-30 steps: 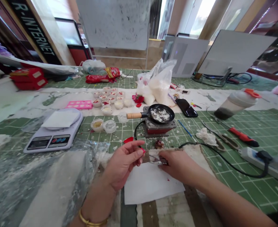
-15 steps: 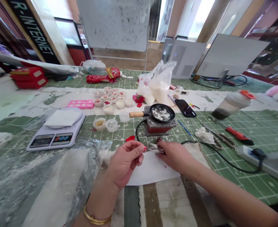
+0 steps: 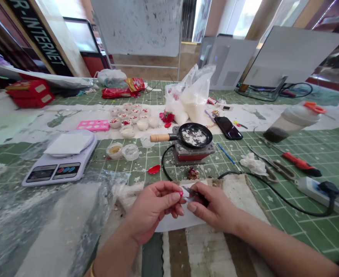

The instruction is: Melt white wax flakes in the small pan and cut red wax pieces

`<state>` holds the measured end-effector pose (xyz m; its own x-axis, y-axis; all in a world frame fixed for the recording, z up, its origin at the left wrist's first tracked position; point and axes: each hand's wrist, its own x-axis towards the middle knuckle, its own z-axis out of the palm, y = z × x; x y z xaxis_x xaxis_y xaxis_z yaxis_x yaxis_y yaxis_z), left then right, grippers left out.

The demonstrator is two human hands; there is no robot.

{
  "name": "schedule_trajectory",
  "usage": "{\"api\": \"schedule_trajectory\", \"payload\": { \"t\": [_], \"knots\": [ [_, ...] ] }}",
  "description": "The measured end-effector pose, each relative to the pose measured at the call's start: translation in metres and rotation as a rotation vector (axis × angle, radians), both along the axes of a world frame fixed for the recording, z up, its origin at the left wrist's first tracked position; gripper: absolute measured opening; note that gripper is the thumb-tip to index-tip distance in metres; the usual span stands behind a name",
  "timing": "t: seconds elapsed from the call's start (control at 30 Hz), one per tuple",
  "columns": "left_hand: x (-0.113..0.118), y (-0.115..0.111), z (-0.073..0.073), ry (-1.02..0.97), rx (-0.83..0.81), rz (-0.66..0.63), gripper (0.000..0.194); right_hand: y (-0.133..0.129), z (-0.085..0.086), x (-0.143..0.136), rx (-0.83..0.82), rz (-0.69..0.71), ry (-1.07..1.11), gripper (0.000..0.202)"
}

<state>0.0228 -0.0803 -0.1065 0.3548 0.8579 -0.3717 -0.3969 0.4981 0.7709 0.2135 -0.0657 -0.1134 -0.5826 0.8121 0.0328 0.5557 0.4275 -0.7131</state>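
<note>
Between thumb and fingertips my left hand (image 3: 160, 202) pinches a small red petal piece (image 3: 181, 193). My right hand (image 3: 212, 204) is closed round small scissors (image 3: 190, 195), whose blades point left at the petal piece. Both hands are over a white paper sheet (image 3: 169, 223) on a striped cloth. A whole red petal (image 3: 154, 169) and a dark dried flower clump (image 3: 192, 173) lie just beyond. Farther off, a small black pan (image 3: 195, 135) with white flakes sits on a little heater (image 3: 191, 154).
Left stands a kitchen scale (image 3: 60, 157) beside plastic film. Small cups (image 3: 127, 131), a pink mold (image 3: 93, 125) and white bags (image 3: 196, 100) are behind. At right are a phone (image 3: 228, 128), a shaker bottle (image 3: 293, 119), pliers, a cable and a power strip (image 3: 316, 192).
The view has shifted slightly. The scissors have opened and their blades are at the petal piece. My right hand has moved nearer me, leaving the dried flower clump more visible.
</note>
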Motion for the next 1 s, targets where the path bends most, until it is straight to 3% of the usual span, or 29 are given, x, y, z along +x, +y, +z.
{"api": "schedule_trajectory", "payload": {
  "t": [0.4,1.0],
  "knots": [
    [0.0061,0.0013,-0.0055,0.066,-0.104,-0.053,0.012,0.0013,0.0015,0.0044,-0.141,0.043,-0.035,0.031],
    [0.0056,0.0009,-0.0026,0.051,-0.121,-0.066,0.01,0.002,0.0024,0.0042,-0.099,0.068,-0.068,0.032]
  ]
}}
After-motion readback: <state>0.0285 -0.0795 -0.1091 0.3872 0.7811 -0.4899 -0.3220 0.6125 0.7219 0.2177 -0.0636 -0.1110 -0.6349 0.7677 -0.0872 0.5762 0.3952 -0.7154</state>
